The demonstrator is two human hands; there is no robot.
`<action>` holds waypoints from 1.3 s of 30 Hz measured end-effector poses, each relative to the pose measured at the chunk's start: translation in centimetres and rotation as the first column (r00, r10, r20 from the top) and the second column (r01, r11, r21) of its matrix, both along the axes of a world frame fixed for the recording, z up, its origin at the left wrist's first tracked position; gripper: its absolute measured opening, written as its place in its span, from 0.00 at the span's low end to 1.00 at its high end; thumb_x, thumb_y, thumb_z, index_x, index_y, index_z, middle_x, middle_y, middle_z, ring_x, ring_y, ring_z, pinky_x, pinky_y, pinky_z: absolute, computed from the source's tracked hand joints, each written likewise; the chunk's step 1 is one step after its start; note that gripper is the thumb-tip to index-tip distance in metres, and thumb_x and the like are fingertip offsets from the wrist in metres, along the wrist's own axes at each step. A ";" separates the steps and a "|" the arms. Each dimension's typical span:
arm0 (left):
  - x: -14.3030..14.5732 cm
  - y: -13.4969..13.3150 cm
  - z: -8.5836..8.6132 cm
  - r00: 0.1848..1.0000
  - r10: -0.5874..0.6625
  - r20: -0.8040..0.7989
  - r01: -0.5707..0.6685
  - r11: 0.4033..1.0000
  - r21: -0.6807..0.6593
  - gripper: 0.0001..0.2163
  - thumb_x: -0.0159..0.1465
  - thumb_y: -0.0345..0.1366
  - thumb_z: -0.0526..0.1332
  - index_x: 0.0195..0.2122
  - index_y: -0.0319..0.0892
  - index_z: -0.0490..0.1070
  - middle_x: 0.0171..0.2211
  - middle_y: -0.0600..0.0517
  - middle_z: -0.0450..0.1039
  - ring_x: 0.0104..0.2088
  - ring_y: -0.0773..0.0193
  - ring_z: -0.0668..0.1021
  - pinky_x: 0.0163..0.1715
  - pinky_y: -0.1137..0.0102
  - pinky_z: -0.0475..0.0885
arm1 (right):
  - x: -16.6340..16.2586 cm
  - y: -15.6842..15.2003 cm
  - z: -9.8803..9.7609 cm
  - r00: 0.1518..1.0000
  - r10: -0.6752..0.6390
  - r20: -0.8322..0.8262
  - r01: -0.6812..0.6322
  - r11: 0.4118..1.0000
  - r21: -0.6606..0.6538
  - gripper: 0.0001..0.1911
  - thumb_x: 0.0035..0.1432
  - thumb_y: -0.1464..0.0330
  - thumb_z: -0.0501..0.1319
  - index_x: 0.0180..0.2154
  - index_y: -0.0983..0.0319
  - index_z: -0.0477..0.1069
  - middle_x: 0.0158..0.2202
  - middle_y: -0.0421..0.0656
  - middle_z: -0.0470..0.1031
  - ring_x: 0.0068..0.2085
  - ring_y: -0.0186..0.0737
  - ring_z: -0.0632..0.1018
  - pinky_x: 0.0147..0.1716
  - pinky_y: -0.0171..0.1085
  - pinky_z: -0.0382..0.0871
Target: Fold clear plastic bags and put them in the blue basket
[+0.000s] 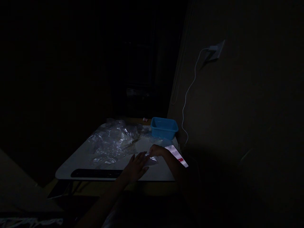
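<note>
1. Your right hand [156, 150] curls at a clear plastic piece [152, 161] on the white table [161, 173]; whether it pinches cannot be told.
2. Your left hand [136, 166] reaches flat alongside, gripping nothing.
3. Crumpled film [115, 139] lies beyond; dimness could make you misjudge edges.

White table [143, 144], crumpled clear plastic [116, 136], blue basin [162, 133]

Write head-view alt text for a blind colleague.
A person's bare left hand and right hand are close together at a small, clear plastic piece on a white tabletop in near-darkness. Crumpled clear plastic sheeting lies left; a blue rectangular tub stands beyond, a lit white screen right.
</note>
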State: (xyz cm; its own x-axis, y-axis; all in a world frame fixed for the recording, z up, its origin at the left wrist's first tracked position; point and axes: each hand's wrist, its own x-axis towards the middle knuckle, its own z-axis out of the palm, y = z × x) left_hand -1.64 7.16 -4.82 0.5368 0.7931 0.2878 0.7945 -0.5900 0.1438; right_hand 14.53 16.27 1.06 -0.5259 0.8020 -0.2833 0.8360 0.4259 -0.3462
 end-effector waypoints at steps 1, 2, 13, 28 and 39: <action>-0.1 0.1 0.0 0.998 0.004 0.062 -0.003 1.000 -0.024 0.25 0.62 0.48 0.42 0.59 0.46 0.43 0.60 0.46 0.45 0.58 0.55 0.51 0.53 0.53 0.49 | 0.1 -0.1 0.0 1.000 -0.010 -0.012 0.010 1.000 0.024 0.06 0.44 0.72 0.59 0.26 0.66 0.74 0.25 0.40 0.75 0.26 0.33 0.72 0.23 0.27 0.60; -0.2 0.2 0.0 0.990 0.022 0.141 -0.014 0.998 -0.055 0.26 0.62 0.48 0.43 0.59 0.44 0.42 0.60 0.46 0.45 0.58 0.56 0.52 0.54 0.55 0.50 | 0.2 -0.1 0.0 0.999 -0.023 -0.026 0.024 0.998 0.053 0.06 0.45 0.72 0.59 0.26 0.66 0.74 0.25 0.40 0.75 0.27 0.33 0.72 0.24 0.28 0.60; -1.6 1.5 -0.5 0.540 0.338 0.771 -0.082 0.933 -0.351 0.28 0.61 0.51 0.40 0.57 0.37 0.48 0.55 0.41 0.55 0.55 0.57 0.60 0.53 0.60 0.55 | 1.8 -4.8 -0.6 0.959 0.069 -0.274 0.134 0.744 0.655 0.05 0.51 0.73 0.53 0.31 0.62 0.67 0.35 0.42 0.69 0.42 0.38 0.65 0.42 0.37 0.54; -0.4 1.1 -0.8 0.999 0.014 0.039 -0.016 0.998 0.054 0.22 0.63 0.43 0.41 0.57 0.40 0.49 0.57 0.45 0.54 0.56 0.59 0.58 0.50 0.58 0.57 | 3.1 -8.2 -4.1 0.979 0.082 -0.185 0.056 0.767 0.639 0.23 0.55 0.68 0.48 0.53 0.66 0.56 0.55 0.48 0.58 0.55 0.40 0.57 0.53 0.41 0.47; -0.4 0.9 -0.7 0.992 -0.015 -0.124 0.020 0.999 0.042 0.23 0.64 0.43 0.40 0.58 0.41 0.46 0.57 0.46 0.51 0.57 0.60 0.56 0.52 0.55 0.51 | 1.3 -8.7 -5.0 0.995 0.083 -0.061 -0.029 0.792 0.610 0.31 0.60 0.55 0.36 0.57 0.68 0.48 0.59 0.50 0.46 0.60 0.42 0.46 0.55 0.50 0.35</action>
State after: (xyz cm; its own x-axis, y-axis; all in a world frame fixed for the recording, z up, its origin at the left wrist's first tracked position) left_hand -2.00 8.05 -5.49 0.5839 0.7717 0.2522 0.7942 -0.6073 0.0196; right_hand 15.88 7.61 -3.95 -0.5741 0.7629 0.2973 0.7851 0.6160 -0.0645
